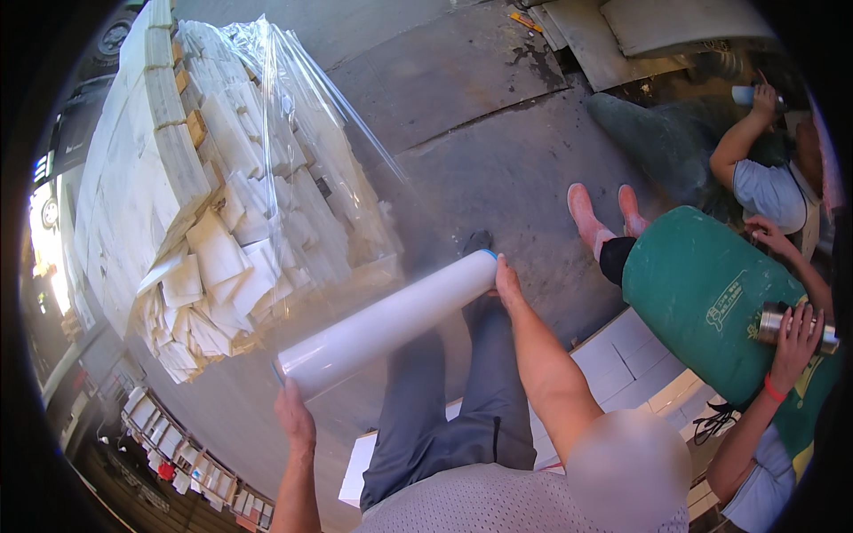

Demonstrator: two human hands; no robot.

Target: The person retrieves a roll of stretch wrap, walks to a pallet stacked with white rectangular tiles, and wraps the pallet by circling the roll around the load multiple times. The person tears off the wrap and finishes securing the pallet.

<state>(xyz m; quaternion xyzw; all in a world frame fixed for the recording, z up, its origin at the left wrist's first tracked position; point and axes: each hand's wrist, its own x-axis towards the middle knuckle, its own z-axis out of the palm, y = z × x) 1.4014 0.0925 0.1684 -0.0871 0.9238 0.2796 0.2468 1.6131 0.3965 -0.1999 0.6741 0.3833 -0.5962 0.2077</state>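
My left hand grips the near left end of a wide roll of clear stretch film. My right hand holds its other end, by the blue-edged core. The roll lies slanted in front of my legs, its right end farther away. To the left stands a tall stack of white slabs and tile pieces, uneven on the side facing me. Loose clear film hangs over the top and side of that stack. My fingers are partly hidden behind the roll's ends.
At right sits a person in a green apron, holding a metal flask; pink boots stick out. Another person is behind. White boxes lie beside my legs. Racks of pale pieces stand at lower left.
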